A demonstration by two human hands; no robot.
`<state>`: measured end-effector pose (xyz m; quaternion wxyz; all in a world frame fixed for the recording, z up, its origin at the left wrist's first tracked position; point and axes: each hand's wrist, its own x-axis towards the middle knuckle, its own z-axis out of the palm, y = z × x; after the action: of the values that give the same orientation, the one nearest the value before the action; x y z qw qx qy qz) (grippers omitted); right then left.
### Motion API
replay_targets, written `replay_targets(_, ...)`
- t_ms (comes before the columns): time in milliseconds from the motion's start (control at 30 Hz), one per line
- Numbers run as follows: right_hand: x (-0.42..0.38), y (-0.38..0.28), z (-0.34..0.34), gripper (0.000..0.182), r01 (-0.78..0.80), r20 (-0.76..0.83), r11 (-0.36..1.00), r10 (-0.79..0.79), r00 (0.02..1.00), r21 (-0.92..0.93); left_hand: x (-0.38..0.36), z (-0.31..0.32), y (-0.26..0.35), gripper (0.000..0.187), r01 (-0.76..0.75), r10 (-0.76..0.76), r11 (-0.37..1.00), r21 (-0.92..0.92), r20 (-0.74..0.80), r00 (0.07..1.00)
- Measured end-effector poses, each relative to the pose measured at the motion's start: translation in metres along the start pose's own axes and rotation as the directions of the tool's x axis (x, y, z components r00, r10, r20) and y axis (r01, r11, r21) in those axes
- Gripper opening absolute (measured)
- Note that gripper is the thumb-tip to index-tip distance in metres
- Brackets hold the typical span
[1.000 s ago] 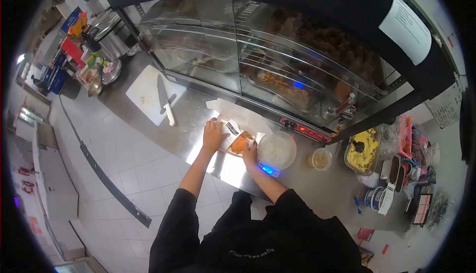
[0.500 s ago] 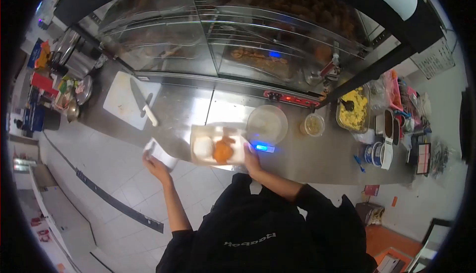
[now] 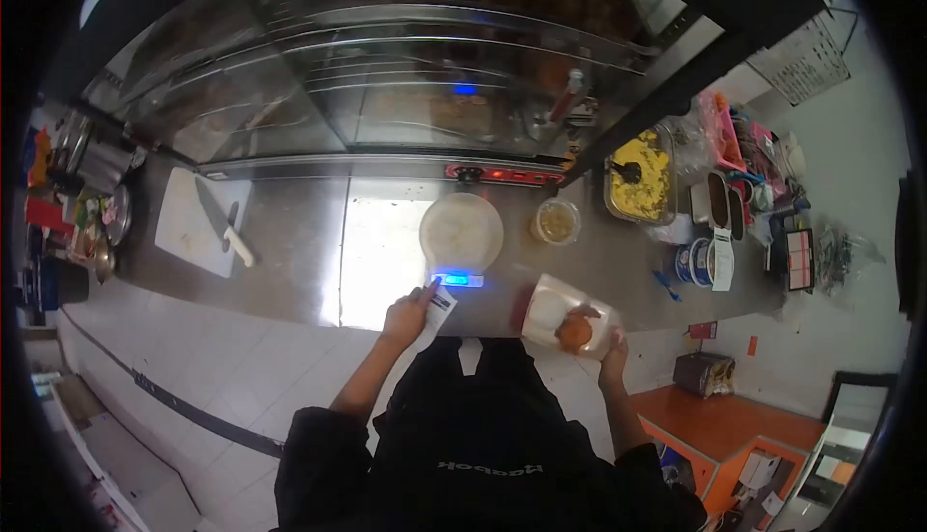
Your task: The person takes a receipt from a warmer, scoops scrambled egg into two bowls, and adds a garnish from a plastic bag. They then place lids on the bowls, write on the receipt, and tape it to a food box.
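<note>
My left hand (image 3: pixel 406 318) reaches to the front of a kitchen scale, its fingers closed on a white paper slip (image 3: pixel 441 310) with dark print. A fingertip is right at the scale's lit blue display (image 3: pixel 458 281). Behind the display is the scale's round, pale plate (image 3: pixel 462 233). My right hand (image 3: pixel 615 350) grips the outer end of a light takeaway container (image 3: pixel 550 286) at the counter's front edge. Inside it lie a round white portion (image 3: pixel 547 313) and orange-brown fried food (image 3: pixel 575 332).
On the left, a knife (image 3: pixel 214 211) lies across a white cutting board (image 3: pixel 183 240). A clear tub (image 3: pixel 556 221) stands right of the scale, near a tray of yellow food (image 3: pixel 641 180). A glass display case (image 3: pixel 406 98) runs along the back of the steel counter (image 3: pixel 290 252).
My left hand has moved right with the paper slip, up to the scale's display. My right hand has carried the container rightward, away from the scale's front left. The camera view has shifted.
</note>
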<state>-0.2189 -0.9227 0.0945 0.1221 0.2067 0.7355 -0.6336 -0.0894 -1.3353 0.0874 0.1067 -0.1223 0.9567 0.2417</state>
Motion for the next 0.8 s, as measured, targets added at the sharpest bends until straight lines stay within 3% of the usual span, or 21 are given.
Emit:
replay_targets(67, 0.015, -0.008, -0.002, 0.044, -0.009, -0.072, 0.998, 0.013, 0.997, 0.058, -0.001, 0.001, 0.000, 0.072, -0.025, 0.026, 0.999, 0.020, -0.048, 0.999)
replay_targets(167, 0.056, -0.003, -0.004, 0.044, -0.046, -0.116, 0.998, 0.040, 0.992, -0.045, -0.001, 0.010, 0.002, 0.069, 0.013, -0.010, 0.999, 0.039, -0.085, 0.996)
replay_targets(233, 0.090, 0.005, -0.006, 0.049, 0.093, -0.002, 0.947, -0.098, 0.995, -0.307, 0.001, 0.006, 0.008, 0.066, 0.004, -0.001, 1.000, 0.026, -0.122, 0.992)
replay_targets(267, 0.101, -0.004, -0.012, 0.050, 0.137, 0.111, 0.850, -0.093, 0.989, -0.508, 0.003, 0.003, 0.012, 0.062, 0.058, -0.055, 0.997, 0.044, -0.065, 0.996)
replay_targets(300, 0.108, -0.021, -0.014, 0.052, 0.196, 0.220, 0.708, -0.058, 0.974, -0.678, 0.004, 0.000, 0.016, 0.058, 0.115, -0.115, 0.991, 0.066, -0.012, 0.993)
replay_targets(367, 0.123, -0.072, -0.010, 0.055, 0.352, 0.399, 0.328, 0.085, 0.913, -0.876, 0.004, -0.006, 0.027, 0.047, 0.110, -0.109, 0.994, 0.026, -0.046, 0.993)
replay_targets(467, 0.112, -0.222, -0.014, 0.045, 0.435, 0.548, 0.335, 0.468, 0.694, -0.836, 0.022, -0.028, 0.081, 0.022, 0.031, -0.076, 0.945, -0.326, -0.124, 0.989)
replay_targets(567, 0.177, -0.305, -0.037, 0.032, 0.604, 0.810, 0.617, 0.094, 0.579, -0.504, 0.052, -0.047, 0.166, 0.017, 0.096, -0.196, 0.707, -0.700, -0.063, 0.979)
replay_targets(600, 0.219, -0.316, -0.038, 0.028, 0.641, 0.753, 0.614, -0.111, 0.648, -0.460, 0.070, -0.061, 0.204, 0.017, 0.131, -0.254, 0.619, -0.774, -0.039, 0.966)
replay_targets(633, 0.268, -0.321, -0.032, 0.024, 0.680, 0.660, 0.607, -0.316, 0.682, -0.412, 0.089, -0.073, 0.238, 0.016, 0.160, -0.307, 0.527, -0.835, -0.011, 0.952)
replay_targets(667, 0.308, -0.337, -0.020, 0.022, 0.714, 0.536, 0.466, -0.471, 0.700, -0.522, 0.107, -0.080, 0.267, 0.018, 0.118, -0.321, 0.522, -0.844, -0.066, 0.945)
replay_targets(700, 0.390, -0.317, -0.007, 0.026, 0.790, 0.497, 0.449, -0.614, 0.613, -0.418, 0.127, -0.072, 0.284, 0.018, -0.007, -0.307, 0.561, -0.828, -0.216, 0.927)
replay_targets(733, 0.469, -0.298, 0.005, 0.029, 0.859, 0.444, 0.396, -0.739, 0.507, -0.323, 0.145, -0.080, 0.307, 0.022, -0.018, -0.320, 0.548, -0.837, -0.229, 0.919)
replay_targets(800, 0.548, -0.280, 0.030, 0.028, 0.768, 0.414, 0.289, -0.706, 0.574, -0.572, 0.178, -0.106, 0.358, 0.038, -0.054, -0.338, 0.522, -0.851, -0.264, 0.903)
